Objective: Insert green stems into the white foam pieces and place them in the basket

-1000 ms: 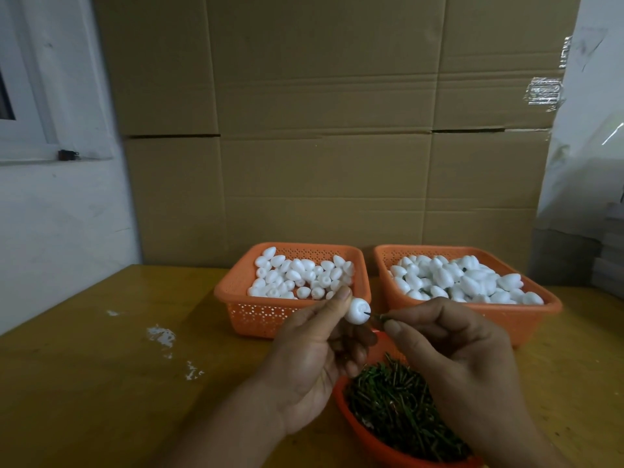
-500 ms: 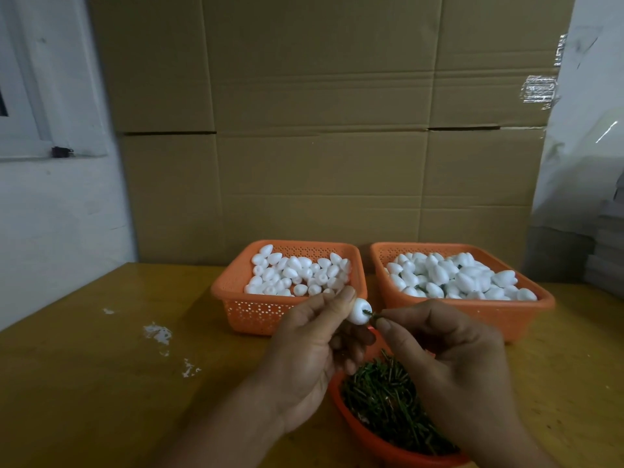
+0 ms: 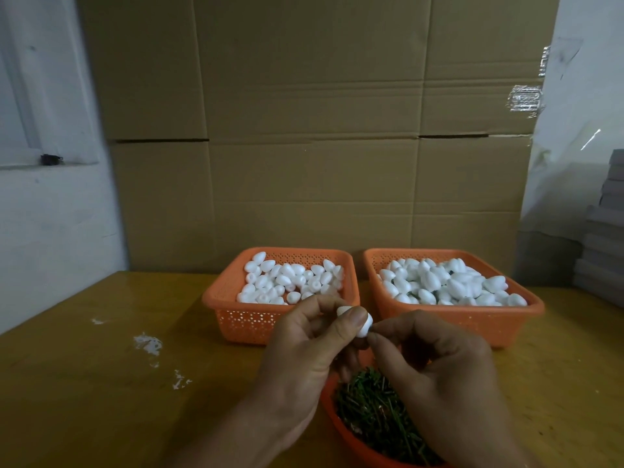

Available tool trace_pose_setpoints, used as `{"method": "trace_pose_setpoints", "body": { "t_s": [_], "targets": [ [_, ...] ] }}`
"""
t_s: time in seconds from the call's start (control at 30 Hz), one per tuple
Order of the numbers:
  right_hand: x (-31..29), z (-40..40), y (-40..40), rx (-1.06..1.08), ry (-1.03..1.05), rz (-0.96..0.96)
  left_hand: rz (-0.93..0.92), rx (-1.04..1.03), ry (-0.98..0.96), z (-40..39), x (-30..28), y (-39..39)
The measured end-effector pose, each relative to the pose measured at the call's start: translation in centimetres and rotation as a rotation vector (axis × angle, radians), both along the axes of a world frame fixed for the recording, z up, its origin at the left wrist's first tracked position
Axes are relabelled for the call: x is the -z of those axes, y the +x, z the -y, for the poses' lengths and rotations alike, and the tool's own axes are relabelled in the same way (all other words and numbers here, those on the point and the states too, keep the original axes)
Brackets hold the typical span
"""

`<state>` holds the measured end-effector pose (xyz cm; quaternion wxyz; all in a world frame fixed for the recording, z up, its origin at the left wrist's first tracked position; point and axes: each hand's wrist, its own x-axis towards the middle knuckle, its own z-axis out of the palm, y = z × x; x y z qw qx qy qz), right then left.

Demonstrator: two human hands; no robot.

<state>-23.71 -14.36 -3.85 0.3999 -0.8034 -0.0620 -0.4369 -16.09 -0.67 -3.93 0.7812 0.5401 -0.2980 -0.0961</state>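
Left hand (image 3: 304,359) pinches foam piece (image 3: 363,324) — right hand (image 3: 439,376) touching.

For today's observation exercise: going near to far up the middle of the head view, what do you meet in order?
Orange bowl of green stems → left hand pinching a white foam piece → left orange basket of foam pieces → cardboard boxes.

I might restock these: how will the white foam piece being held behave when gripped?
The foam piece is probably very light: the left hand pinches it with fingertips alone. Its egg shape suggests it would roll if set down. Foam likely dents under hard squeezing.
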Motion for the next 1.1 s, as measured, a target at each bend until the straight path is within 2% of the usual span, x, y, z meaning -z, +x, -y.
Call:
{"method": "trace_pose_setpoints", "body": {
  "t_s": [0.27, 0.7, 0.9, 1.1],
  "targets": [
    [0.3, -0.1, 0.2, 0.005, 0.097, -0.058, 0.035, 0.037, 0.024, -0.2, 0.2, 0.2],
    [-0.5, -0.9, -0.1, -0.325, 0.266, -0.111, 0.189, -0.036, 0.107, -0.3, 0.3, 0.2],
    [-0.1, -1.2, 0.0, -0.296, 0.289, -0.103, 0.340, -0.074, 0.137, -0.2, -0.2, -0.5],
    [0.2, -1.3, 0.1, -0.279, 0.319, -0.100, 0.404, -0.103, 0.161, -0.2, -0.2, -0.6]
  ]
}}
